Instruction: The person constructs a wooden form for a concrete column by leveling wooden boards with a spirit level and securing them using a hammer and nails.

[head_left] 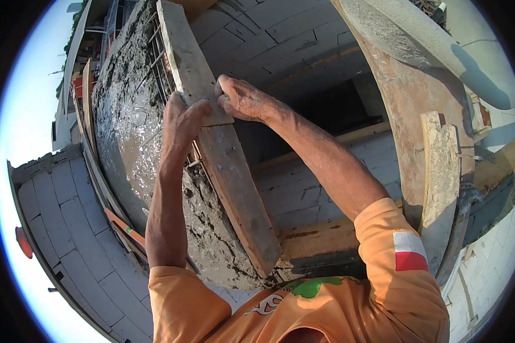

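Both of my arms reach forward over a weathered, cement-stained wooden board [190,66]. My left hand [183,119] is closed on its left edge near the close end, thumb over the top. On the opposite edge, my right hand [241,100] grips with curled fingers, their tips partly hidden. A second board [237,191] continues toward me from this end, its upper end meeting the first board below my hands. Wet grey concrete [126,137] lies left of the boards, with steel reinforcing bars [154,66] showing beside the held board.
Right of the boards is a deep opening with pale block walls [303,28]. A rough timber piece [439,171] stands against a wide panel [406,80] at right. An orange strip-like object [124,227] lies by the left formwork, beside a block wall [77,220].
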`<state>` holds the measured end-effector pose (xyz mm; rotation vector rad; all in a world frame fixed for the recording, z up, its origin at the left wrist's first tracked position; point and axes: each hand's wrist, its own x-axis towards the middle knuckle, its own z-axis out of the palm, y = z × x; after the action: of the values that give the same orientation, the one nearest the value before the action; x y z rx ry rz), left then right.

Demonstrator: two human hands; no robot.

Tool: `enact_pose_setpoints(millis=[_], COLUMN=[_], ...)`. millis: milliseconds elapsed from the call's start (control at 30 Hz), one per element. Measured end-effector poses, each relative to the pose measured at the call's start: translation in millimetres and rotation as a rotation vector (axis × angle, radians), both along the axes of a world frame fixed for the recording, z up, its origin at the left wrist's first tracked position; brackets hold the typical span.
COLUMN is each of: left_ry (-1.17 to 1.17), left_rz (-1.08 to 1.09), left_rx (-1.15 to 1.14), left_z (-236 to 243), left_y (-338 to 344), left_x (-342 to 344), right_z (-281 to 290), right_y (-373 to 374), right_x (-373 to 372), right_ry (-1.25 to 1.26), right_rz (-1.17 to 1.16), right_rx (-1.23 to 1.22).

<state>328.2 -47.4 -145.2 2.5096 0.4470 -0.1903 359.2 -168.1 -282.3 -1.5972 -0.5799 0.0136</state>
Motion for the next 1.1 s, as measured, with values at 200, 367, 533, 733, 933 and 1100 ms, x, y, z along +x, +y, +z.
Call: enact_pose_setpoints(millis=[200,367,533,733,933,1100], left_ry=[-0.002,-0.012,-0.028,-0.083,-0.035,-0.041], left_rz=[-0.021,-0.060,0.003,-0.036,-0.062,-0.079], left_rx=[-0.088,-0.042,0.044,-0.039,0.110,0.112], left_z=[8.5,-0.9,-2.3,5.7,10.0,-3.7], left_y=[-22.0,-10.0,2.9,-1.8,-18.9,3.2], left_x=[1.6,8.5,5.4,-8.2,-3.1,8.0], right_z=[-7.1,-5.0,51.1,82.9,107.3,211.8], right_y=[-1.7,-6.9,-32.3,-49.4,-71.4,-136.2], right_x=[3.5,7.9,-0.6,-16.6,-66.2,-181.9], right_ry=[-0.065,-0.043,-0.020,0.726,0.187,-0.033], right_rz=[-0.036,0.035,0.114,-0.093,-0.614,-0.595], right_rx=[0.048,-0.169,-0.380,0.045,-0.159,-0.259])
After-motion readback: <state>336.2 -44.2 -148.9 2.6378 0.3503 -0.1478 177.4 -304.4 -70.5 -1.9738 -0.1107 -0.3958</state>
